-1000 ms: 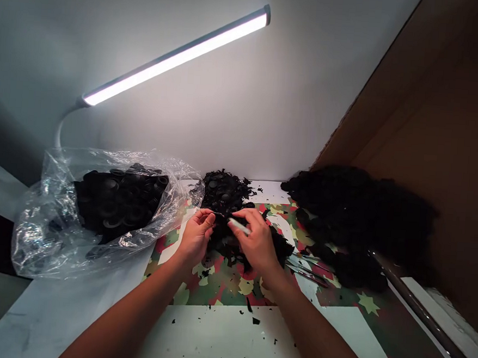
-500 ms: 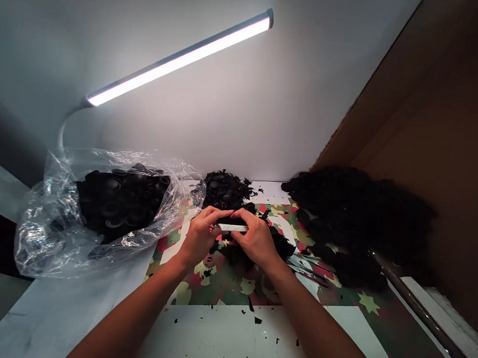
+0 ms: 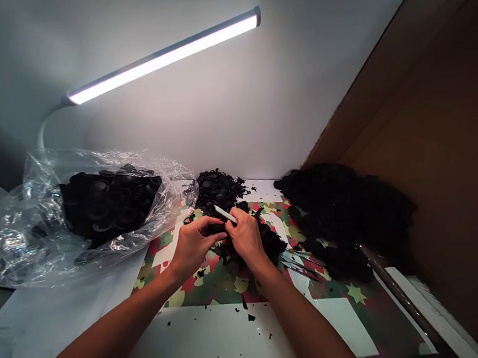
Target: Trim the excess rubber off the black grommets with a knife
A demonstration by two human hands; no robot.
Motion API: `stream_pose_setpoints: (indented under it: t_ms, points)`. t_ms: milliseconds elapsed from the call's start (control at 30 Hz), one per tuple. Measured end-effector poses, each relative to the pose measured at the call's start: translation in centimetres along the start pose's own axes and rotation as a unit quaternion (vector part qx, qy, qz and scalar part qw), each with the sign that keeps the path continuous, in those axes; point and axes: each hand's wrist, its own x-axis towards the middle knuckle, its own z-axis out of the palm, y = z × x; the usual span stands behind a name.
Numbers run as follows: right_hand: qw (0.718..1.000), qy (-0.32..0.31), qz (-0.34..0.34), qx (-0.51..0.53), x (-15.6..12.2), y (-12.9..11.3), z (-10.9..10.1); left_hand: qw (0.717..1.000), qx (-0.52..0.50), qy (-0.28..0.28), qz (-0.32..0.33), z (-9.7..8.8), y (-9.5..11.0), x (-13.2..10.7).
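Head view: one white tool (image 3: 225, 214), level half a second earlier, now slanting up leftward from the right hand's (image 3: 244, 233) closed grip; left hand (image 3: 192, 244) nearby, thumb and fingers pinching a black piece (image 3: 214, 229).

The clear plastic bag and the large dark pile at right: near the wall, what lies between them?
In the head view, a smaller black heap and a few loose bits lie between the bag and the pile.
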Motion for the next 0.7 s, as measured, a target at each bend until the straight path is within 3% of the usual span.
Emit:
stream_pose_setpoints:
  t_ms: [133, 200, 267, 367, 500, 600, 700]
  points:
    - [1.0, 0.011, 0.022, -0.006, 0.9, 1.1, -0.7, 0.999, -0.041, 0.009, -0.004, -0.1, 2.0, -1.5]
    - [1.0, 0.004, 0.024, 0.002, 1.4, 2.0, -1.2, 0.992, -0.122, -0.011, -0.042, -0.5, 2.9, -2.0]
    - [0.999, -0.027, 0.004, 0.022, 1.5, 2.5, -1.4, 0.96, -0.251, -0.045, -0.112, -1.0, 3.0, -1.9]
    - [0.995, -0.06, -0.034, 0.07, 1.1, 2.4, -1.7, 0.897, -0.399, -0.036, -0.187, -1.6, 1.6, -0.9]
    - [0.986, -0.009, -0.03, 0.167, -0.6, 0.6, -2.5, 0.86, -0.465, -0.02, -0.211, -1.5, -0.3, -0.3]
    - [0.953, -0.07, 0.021, 0.295, -1.9, -1.1, -2.7, 0.876, -0.44, -0.024, -0.195, -0.9, -0.5, -0.6]
    - [0.902, -0.105, 0.075, 0.412, -2.6, -2.2, -2.4, 0.925, -0.345, -0.048, -0.15, -0.6, -0.1, -0.9]
